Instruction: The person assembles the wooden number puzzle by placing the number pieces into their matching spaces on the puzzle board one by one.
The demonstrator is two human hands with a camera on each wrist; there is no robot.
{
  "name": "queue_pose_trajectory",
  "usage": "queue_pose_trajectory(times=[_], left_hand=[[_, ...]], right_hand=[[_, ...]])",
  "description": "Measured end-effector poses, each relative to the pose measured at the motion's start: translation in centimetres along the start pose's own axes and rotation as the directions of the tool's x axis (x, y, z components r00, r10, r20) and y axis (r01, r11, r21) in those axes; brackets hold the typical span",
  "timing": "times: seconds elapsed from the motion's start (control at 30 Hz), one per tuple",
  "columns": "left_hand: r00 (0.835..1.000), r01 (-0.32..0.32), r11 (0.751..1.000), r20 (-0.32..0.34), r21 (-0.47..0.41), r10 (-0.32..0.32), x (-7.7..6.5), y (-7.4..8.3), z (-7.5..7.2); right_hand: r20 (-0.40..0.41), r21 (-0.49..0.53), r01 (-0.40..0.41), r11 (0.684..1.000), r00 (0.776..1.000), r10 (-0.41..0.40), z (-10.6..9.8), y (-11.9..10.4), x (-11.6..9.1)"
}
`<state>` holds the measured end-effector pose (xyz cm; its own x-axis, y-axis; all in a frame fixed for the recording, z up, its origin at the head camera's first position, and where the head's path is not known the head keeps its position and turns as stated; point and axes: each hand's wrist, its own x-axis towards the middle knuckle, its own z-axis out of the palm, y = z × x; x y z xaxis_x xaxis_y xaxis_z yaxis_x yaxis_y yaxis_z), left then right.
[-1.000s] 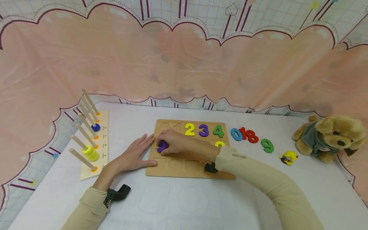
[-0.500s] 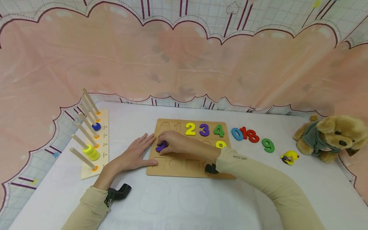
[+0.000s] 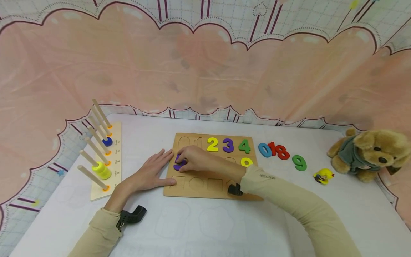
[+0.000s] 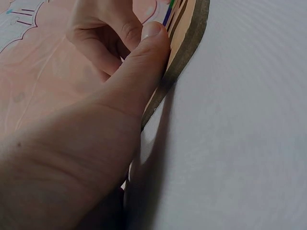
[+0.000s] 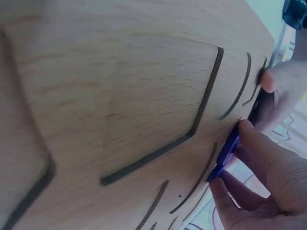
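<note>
My right hand [image 3: 196,159] pinches a purple number piece [image 3: 180,165], partly covered by the fingers, at the left end of the wooden number board's [image 3: 213,194] middle row. In the right wrist view, the purple piece [image 5: 226,151] lies at the board surface between thumb and fingertips [image 5: 247,127]. Spread beside the board's left edge, my left hand [image 3: 152,173] has its fingers extended and its thumb on the board. A yellow 2 [image 3: 212,144], purple 3 [image 3: 228,145] and green 4 [image 3: 244,146] sit in the top row. A yellow number [image 3: 246,162] sits below them.
Right of the board lie a blue 0 [image 3: 264,150], red 1 [image 3: 271,148], red 8 [image 3: 282,152] and green 9-shaped number [image 3: 299,162]. Farther right are a rubber duck [image 3: 323,176] and teddy bear [image 3: 366,155]. A peg stand [image 3: 116,157] with yellow rings stands left.
The purple piece has turned and shifted slightly under my right fingertips, and more of it shows now. My left hand stays in place.
</note>
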<state>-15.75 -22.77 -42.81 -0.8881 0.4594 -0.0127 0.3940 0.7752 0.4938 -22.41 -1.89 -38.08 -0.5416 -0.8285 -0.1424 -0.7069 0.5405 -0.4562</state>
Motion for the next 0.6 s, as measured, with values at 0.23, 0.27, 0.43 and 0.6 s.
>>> queue_pose_trajectory(times=[0.23,0.27,0.43,0.6], left_hand=[[1.0,0.006,1.0,-0.004,-0.003,-0.006,0.0,0.1,-0.1],[1.0,0.007,1.0,-0.005,-0.003,-0.007,0.0,0.1,-0.1],[1.0,0.022,1.0,-0.006,-0.005,-0.022,-0.1,0.0,0.1],[1.0,0.021,1.0,-0.011,0.0,-0.021,-0.1,-0.1,0.1]], right_hand=[[-0.013,-0.05,-0.007,0.999,1.0,0.006,0.1,-0.3,-0.3],[-0.014,-0.064,-0.021,0.998,1.0,0.02,0.0,-0.3,-0.5],[-0.06,-0.037,-0.114,0.993,0.992,0.112,-0.5,0.0,-3.3],[-0.134,0.012,-0.172,0.985,0.976,0.172,-0.7,1.1,-8.7]])
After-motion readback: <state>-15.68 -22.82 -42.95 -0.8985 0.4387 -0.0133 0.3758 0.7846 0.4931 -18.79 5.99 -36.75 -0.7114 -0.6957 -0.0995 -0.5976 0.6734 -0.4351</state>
